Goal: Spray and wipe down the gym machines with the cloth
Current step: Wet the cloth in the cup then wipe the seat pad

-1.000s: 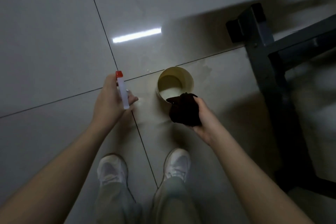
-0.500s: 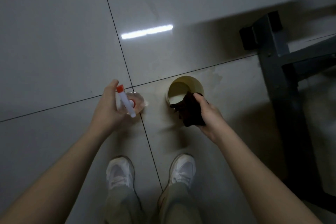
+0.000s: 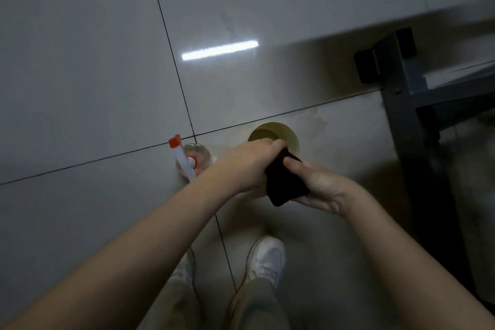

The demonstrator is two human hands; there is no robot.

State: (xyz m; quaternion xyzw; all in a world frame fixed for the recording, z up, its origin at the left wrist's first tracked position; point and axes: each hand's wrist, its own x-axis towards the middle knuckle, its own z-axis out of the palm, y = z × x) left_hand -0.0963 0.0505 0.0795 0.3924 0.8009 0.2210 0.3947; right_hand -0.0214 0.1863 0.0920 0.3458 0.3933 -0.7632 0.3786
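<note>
Both hands meet at centre frame on the dark cloth [image 3: 287, 185]. The left hand [image 3: 247, 166] has its fingers curled over the cloth's upper end and grips it. The right hand [image 3: 320, 187] holds the lower part, with the cloth lying across the palm and the thumb clamped on top. The cloth is bunched into a compact roll, clear of the floor [image 3: 80, 61]. The spray bottle [image 3: 188, 161] stands on the tiles just left of the left wrist, at a crossing of grout lines, with neither hand on it; its white nozzle with the orange tip points toward the upper left. A round yellowish cup [image 3: 290, 133] sits on the floor just above the hands, its near rim hidden by the left fingers; its contents cannot be made out. A dark metal machine frame [image 3: 409, 115] runs down the right edge. One white shoe [image 3: 267, 257] shows at lower centre.
</note>
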